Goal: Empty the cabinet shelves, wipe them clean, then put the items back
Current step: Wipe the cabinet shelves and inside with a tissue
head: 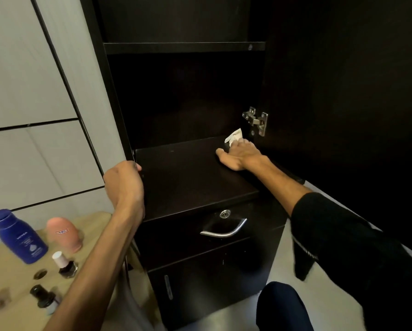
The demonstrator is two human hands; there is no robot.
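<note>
While you crouch before the dark cabinet (176,96), your knee (281,306) shows nearest, at about five o'clock. At eight o'clock sits a pale table (16,290) carrying the removed items: a dropper bottle (43,298) closest to you, then a nail polish bottle (65,265), a blue lotion bottle (18,236) and a pink roll-on (64,235) farther back. Below the middle is a drawer (200,232) with a curved metal handle (224,229) and a small lock (224,214). Your left hand (125,183), at nine o'clock, curls around the front left edge of the cabinet. Beyond it, the lower shelf (186,177) lies bare and dark. Your right hand (239,155), at two o'clock, lies flat with fingers spread, pressing a white cloth (233,137) onto the shelf's back right corner. Just past the cloth is a metal hinge (256,120) on the open door (343,91). Farthest, at twelve o'clock, runs the upper shelf (183,47).
</note>
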